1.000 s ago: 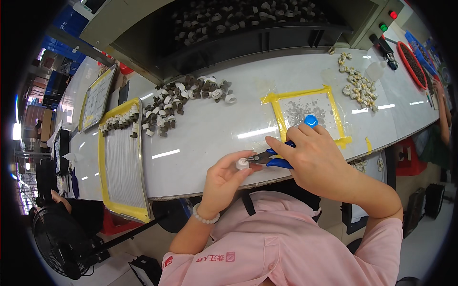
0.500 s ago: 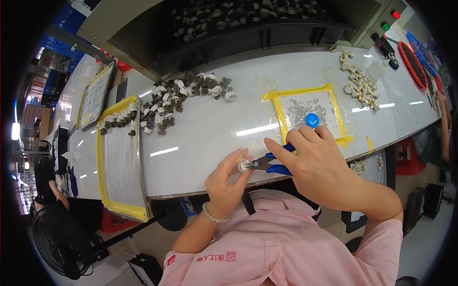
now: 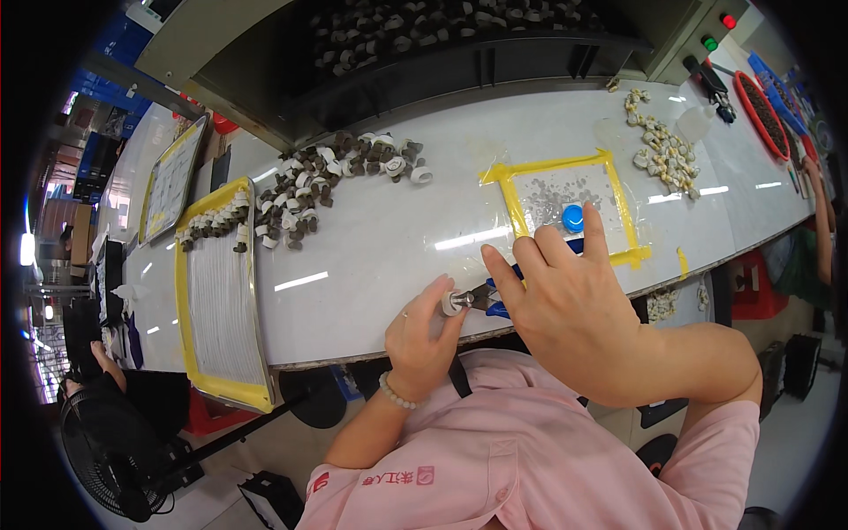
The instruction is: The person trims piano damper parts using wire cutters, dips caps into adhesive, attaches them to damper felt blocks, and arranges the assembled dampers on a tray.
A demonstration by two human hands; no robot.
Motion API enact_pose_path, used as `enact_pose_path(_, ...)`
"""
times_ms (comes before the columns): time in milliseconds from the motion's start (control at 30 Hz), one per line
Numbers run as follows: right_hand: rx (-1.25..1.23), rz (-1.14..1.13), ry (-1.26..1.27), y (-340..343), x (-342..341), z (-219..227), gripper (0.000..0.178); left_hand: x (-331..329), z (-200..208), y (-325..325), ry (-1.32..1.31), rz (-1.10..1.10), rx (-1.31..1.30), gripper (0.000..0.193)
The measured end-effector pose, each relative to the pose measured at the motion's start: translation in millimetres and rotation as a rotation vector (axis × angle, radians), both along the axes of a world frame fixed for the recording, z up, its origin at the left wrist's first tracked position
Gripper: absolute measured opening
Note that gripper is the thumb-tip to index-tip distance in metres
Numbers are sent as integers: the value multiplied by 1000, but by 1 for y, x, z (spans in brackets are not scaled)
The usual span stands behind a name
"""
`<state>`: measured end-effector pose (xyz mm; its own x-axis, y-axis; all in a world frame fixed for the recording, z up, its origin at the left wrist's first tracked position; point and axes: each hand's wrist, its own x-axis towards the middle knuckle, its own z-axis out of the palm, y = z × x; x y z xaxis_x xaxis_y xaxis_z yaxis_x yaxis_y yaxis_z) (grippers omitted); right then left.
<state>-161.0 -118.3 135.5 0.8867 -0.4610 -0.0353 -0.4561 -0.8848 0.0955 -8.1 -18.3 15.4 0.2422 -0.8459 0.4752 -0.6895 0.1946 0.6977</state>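
Near the front edge of the table, my left hand (image 3: 413,334) pinches a small white round piece (image 3: 451,304) between thumb and fingers. My right hand (image 3: 570,318) is closed on blue-handled pliers (image 3: 497,309), whose metal jaws meet the white piece at its open end. One finger of the right hand is stretched out beside a blue round cap (image 3: 573,218); whether it touches the cap I cannot tell. The cap stands inside a yellow-taped square (image 3: 511,203) strewn with small grey flat bits.
White-and-brown pieces (image 3: 305,190) lie heaped at the back left. A yellow-edged tray (image 3: 221,309) with ridged white lining holds a row of them at its far end. Cream-and-yellow pieces (image 3: 662,155) lie at the right, with a red basin (image 3: 761,115) beyond. A metal cabinet (image 3: 477,71) stands behind.
The pliers' handles have spread and their jaws look wider at the white piece. A finger of my right hand has straightened forward toward the blue cap. My left hand keeps its pinch.
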Motion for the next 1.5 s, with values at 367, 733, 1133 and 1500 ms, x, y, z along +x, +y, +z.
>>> enact_pose_path(367, 53, 78, 245, 2, 5, 8, 47, 1, -4, 0, -20, 5, -32, 48)
enact_pose_path(733, -86, 130, 289, 3, 7, 11, 50, -2, -2, -4, -2, 50, -105, 40)
enact_pose_path(1133, -91, 252, 288, -5, 5, 4, 46, -1, -7, -3, -24, 48, -145, 37)
enact_pose_path(1500, 132, 167, 86, -9, -2, -5, 47, 4, -5, 4, 66, -53, 9, 41)
